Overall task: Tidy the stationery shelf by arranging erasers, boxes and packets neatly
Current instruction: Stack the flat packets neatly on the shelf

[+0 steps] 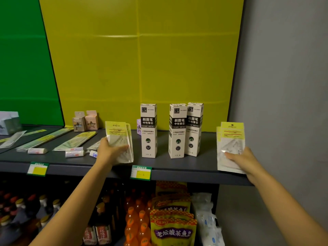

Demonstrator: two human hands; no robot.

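Two hands up at the shelf, each one holding packets. The left hand (110,152) has its thumb across the front and fingers curled behind the left packets (119,137), which stick up toward its 1 o'clock. The right hand (244,161) grips the same way, and the right packets (230,142) rise at its 11 o'clock by the right end of the grey shelf (177,165). Between the hands three refill boxes (148,130) stand upright, one on its own and two touching. Out at the left hand's 9 o'clock, wrapped erasers (74,153) lie flat, long packets (75,140) at 10, and small star boxes (79,121) at 11.
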